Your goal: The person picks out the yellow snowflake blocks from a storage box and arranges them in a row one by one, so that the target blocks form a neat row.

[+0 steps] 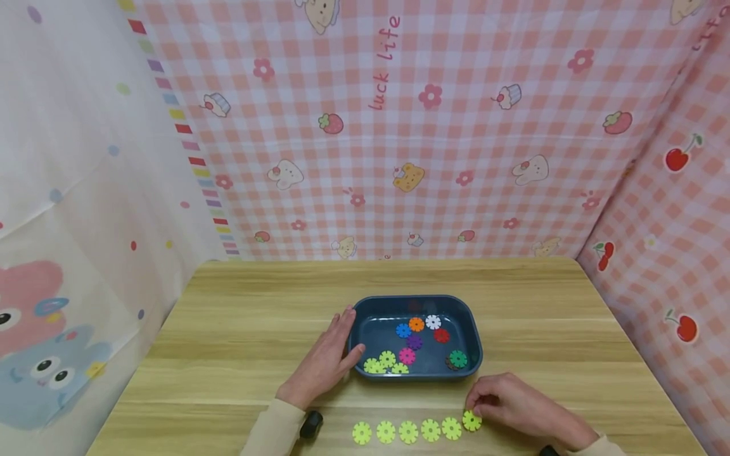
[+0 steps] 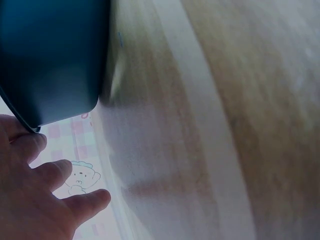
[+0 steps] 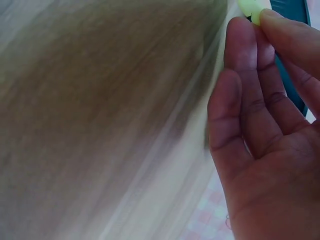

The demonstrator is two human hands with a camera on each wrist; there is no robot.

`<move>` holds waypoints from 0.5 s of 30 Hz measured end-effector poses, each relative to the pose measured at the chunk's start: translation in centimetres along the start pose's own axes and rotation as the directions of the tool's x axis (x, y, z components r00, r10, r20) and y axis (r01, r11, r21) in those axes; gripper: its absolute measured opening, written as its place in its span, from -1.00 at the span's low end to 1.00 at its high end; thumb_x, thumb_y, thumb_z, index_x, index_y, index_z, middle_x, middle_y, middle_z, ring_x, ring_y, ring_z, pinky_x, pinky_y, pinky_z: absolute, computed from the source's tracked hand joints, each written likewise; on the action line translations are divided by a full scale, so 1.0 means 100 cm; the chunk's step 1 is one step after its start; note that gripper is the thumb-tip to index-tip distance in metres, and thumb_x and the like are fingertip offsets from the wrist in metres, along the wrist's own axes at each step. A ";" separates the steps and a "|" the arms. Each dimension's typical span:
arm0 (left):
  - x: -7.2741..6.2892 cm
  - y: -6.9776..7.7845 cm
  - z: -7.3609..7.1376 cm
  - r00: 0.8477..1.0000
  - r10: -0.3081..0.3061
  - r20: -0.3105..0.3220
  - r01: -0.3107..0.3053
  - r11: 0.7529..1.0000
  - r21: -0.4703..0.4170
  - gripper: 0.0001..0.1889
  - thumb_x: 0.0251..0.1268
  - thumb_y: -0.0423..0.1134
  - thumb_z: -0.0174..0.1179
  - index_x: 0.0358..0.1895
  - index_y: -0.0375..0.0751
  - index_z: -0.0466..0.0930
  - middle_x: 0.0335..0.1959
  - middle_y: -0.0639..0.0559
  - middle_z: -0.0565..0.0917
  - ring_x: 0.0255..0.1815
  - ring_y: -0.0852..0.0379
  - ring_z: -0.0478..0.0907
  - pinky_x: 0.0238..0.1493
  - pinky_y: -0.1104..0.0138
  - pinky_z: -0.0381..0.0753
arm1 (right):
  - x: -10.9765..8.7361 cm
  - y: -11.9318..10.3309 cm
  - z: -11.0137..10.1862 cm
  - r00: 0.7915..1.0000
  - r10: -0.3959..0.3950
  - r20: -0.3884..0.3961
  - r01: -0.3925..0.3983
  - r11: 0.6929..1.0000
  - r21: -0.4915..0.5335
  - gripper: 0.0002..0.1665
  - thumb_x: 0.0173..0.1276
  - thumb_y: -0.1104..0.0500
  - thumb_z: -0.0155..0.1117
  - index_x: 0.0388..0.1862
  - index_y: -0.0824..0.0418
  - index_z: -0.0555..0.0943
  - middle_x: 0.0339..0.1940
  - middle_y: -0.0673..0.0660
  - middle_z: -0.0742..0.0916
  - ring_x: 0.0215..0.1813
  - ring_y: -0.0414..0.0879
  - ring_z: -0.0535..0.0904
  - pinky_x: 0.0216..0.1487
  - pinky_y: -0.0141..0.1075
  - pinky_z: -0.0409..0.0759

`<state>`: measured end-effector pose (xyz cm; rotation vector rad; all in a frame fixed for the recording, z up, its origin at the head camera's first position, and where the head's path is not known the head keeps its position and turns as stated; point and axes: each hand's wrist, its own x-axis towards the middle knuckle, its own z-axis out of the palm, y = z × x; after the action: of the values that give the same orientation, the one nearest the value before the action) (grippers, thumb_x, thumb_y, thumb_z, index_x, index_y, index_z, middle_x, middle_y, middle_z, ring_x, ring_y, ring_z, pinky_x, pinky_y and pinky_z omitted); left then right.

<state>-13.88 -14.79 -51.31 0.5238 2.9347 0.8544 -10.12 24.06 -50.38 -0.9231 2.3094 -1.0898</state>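
My right hand (image 1: 516,402) pinches a yellow-green snowflake disc (image 1: 471,420) between thumb and fingertips, at the right end of a row of matching discs (image 1: 408,432) on the table. In the right wrist view the yellow-green disc (image 3: 251,7) shows at the top, between thumb and finger. My left hand (image 1: 322,361) rests against the left side of the dark blue tray (image 1: 419,376), fingers extended and thumb over the rim. Several yellow-green discs (image 1: 387,359) lie in the tray's near left corner. In the left wrist view, the fingers (image 2: 52,175) are spread beside the tray wall (image 2: 55,60).
Also inside the tray are single discs: orange (image 1: 416,324), white (image 1: 433,322), blue (image 1: 403,330), red (image 1: 441,335), purple (image 1: 414,342) and pink (image 1: 407,356). A green disc (image 1: 458,359) overlaps a brown one. Patterned cloths (image 1: 428,145) surround the wooden table (image 1: 256,304).
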 end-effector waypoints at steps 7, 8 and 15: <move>-0.001 0.001 -0.001 1.000 0.000 0.001 0.000 1.000 -0.005 -0.21 0.63 0.09 0.04 0.69 -0.18 -0.03 0.71 -0.10 0.01 0.68 -0.20 -0.04 0.58 -0.16 0.12 | 0.000 0.003 0.002 0.998 0.066 0.018 -0.066 0.997 0.025 -0.89 0.50 0.18 0.34 -0.16 -0.05 0.75 -0.28 -0.24 0.70 -0.26 -0.34 0.55 -0.20 -0.40 0.63; -0.001 0.001 -0.001 1.000 -0.001 0.002 0.001 1.000 -0.004 -0.21 0.63 0.09 0.04 0.69 -0.18 -0.03 0.71 -0.10 0.01 0.69 -0.20 -0.04 0.58 -0.16 0.11 | 0.000 0.004 0.003 0.997 0.072 0.020 -0.072 0.997 0.028 -0.89 0.50 0.18 0.34 -0.16 -0.05 0.75 -0.28 -0.24 0.70 -0.26 -0.34 0.55 -0.21 -0.41 0.62; 0.000 0.000 -0.001 1.000 0.000 0.004 0.000 1.000 -0.008 -0.21 0.64 0.09 0.04 0.70 -0.18 -0.04 0.71 -0.09 0.00 0.69 -0.21 -0.05 0.59 -0.16 0.10 | -0.001 0.004 0.004 0.995 0.096 0.022 -0.097 0.995 0.020 -0.89 0.49 0.20 0.35 -0.17 -0.03 0.75 -0.28 -0.23 0.72 -0.27 -0.34 0.55 -0.20 -0.41 0.62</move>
<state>-13.86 -14.81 -51.22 0.5251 2.9271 0.8632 -9.95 24.15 -50.91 -0.8025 2.2957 -1.0572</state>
